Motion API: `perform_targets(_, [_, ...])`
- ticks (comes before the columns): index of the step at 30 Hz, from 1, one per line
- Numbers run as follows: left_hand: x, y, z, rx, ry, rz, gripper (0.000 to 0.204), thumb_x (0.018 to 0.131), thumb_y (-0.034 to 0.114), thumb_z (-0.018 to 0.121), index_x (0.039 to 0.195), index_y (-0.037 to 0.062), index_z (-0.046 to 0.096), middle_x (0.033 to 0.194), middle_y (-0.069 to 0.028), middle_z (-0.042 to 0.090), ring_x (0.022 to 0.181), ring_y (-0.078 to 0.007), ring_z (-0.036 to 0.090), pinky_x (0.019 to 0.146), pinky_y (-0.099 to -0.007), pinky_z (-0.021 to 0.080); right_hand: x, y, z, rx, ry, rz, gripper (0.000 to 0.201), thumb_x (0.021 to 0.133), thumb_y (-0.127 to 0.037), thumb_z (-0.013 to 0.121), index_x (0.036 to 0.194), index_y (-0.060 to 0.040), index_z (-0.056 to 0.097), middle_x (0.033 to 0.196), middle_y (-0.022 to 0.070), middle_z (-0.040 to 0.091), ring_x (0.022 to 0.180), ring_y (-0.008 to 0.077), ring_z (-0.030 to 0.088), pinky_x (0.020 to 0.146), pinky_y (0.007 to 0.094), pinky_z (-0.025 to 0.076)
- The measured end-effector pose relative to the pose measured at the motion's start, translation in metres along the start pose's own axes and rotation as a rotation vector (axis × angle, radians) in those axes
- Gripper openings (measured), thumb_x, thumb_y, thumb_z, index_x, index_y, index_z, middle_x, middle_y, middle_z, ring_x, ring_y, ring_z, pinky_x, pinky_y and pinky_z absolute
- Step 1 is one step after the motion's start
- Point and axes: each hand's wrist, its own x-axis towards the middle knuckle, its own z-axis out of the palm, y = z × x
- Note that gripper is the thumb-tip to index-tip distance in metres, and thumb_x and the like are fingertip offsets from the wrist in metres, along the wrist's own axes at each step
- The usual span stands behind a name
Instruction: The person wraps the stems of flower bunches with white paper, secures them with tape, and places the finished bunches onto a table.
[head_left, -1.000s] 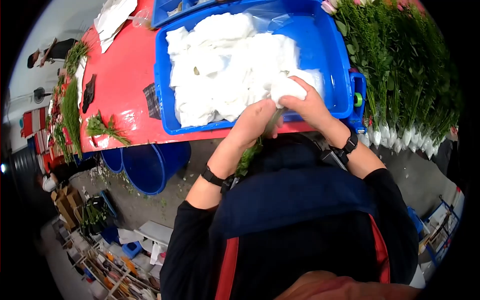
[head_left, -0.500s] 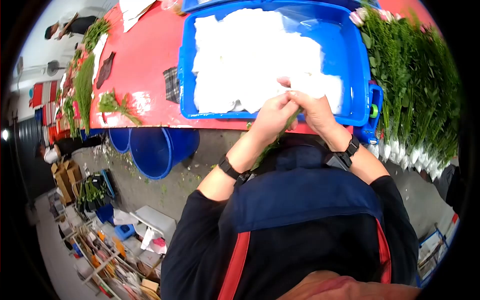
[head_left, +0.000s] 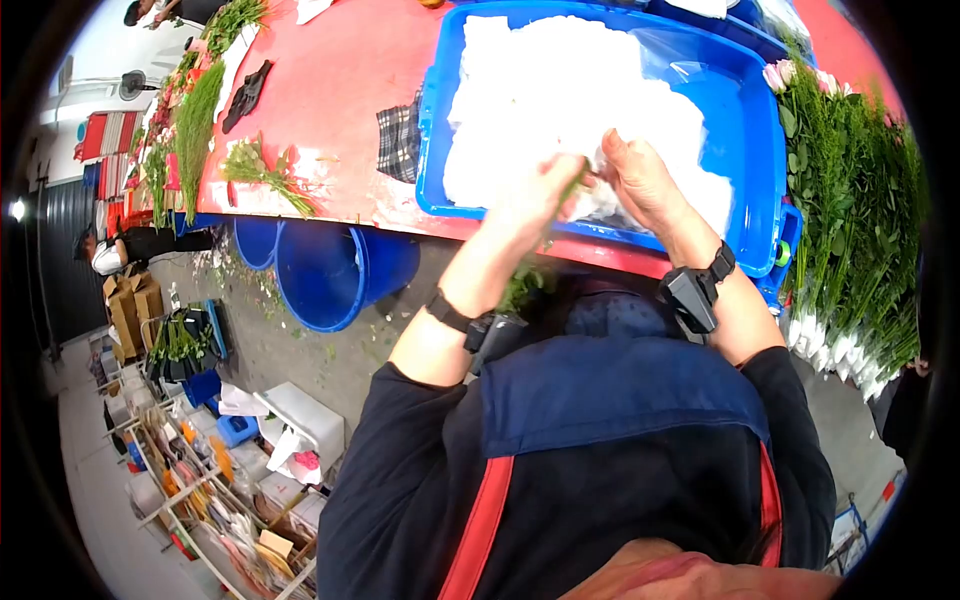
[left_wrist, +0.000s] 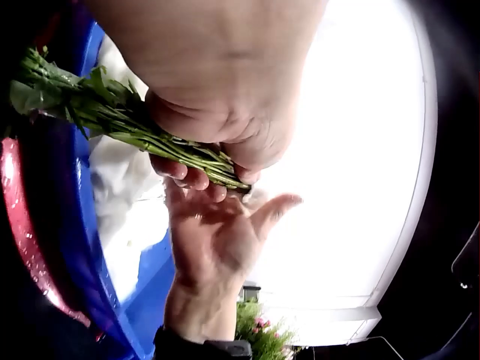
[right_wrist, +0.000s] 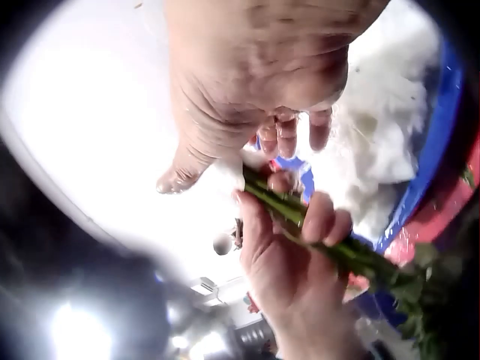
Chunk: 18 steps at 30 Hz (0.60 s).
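Note:
My left hand (head_left: 530,205) grips a bundle of green stems (left_wrist: 184,152) near their cut ends. Its leafy part (left_wrist: 45,90) trails back toward my body. Beside the stem ends, my right hand (head_left: 650,185) has its thumb spread and fingers extended, with nothing held in them. In the right wrist view the stem tips end just under that palm, next to a whitish patch blurred by glare. Both hands are over the near side of a blue plastic tub (head_left: 745,165). White, soft cotton-like wadding (head_left: 570,90) fills most of the tub.
Flower bunches (head_left: 850,220) with white-wrapped stem ends lie to the right. On the red table (head_left: 330,90) are a checked cloth (head_left: 398,140), a dark glove (head_left: 247,97) and a small green bunch (head_left: 265,175). Blue bins (head_left: 320,275) stand below the table's left part.
My right hand gripped a white wad a second ago, then closed in at the stem ends; now it has opened and drawn apart from the left. The left hand keeps the stems.

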Motion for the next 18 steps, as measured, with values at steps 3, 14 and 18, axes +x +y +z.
perform_targets(3, [0.001, 0.014, -0.050, -0.042, 0.078, 0.018, 0.028, 0.095, 0.028, 0.058, 0.089, 0.0008, 0.063, 0.074, -0.0054, 0.061, 0.051, -0.0123, 0.050, 0.047, -0.0251, 0.040, 0.006, -0.009, 0.014, -0.884, 0.211, -0.288, 0.048, 0.078, -0.043, 0.075, 0.098, -0.0010, 0.064, 0.092, 0.0102, 0.066, 0.090, 0.0266, 0.062, 0.079, 0.0370, 0.049])
perform_targets(14, [0.004, 0.008, -0.135, -0.496, -0.331, -0.278, 0.032, 0.097, 0.035, 0.045, 0.109, 0.0075, 0.054, 0.086, -0.0055, 0.055, 0.052, -0.0143, 0.042, 0.047, -0.0276, 0.034, 0.014, 0.019, 0.016, -1.303, 0.273, -0.461, 0.019, 0.089, -0.021, 0.059, 0.088, -0.0032, 0.067, 0.070, 0.0113, 0.065, 0.067, 0.0264, 0.064, 0.064, 0.0372, 0.050])
perform_targets(18, [-0.006, 0.012, -0.127, -0.570, -0.347, -0.245, 0.027, 0.097, 0.034, 0.046, 0.111, 0.0122, 0.052, 0.084, -0.0056, 0.053, 0.052, -0.0140, 0.041, 0.047, -0.0271, 0.033, 0.008, 0.006, 0.011, -0.809, 0.363, -0.255, 0.020, 0.092, -0.016, 0.059, 0.102, -0.0006, 0.067, 0.073, 0.0107, 0.067, 0.068, 0.0180, 0.066, 0.064, 0.0292, 0.050])
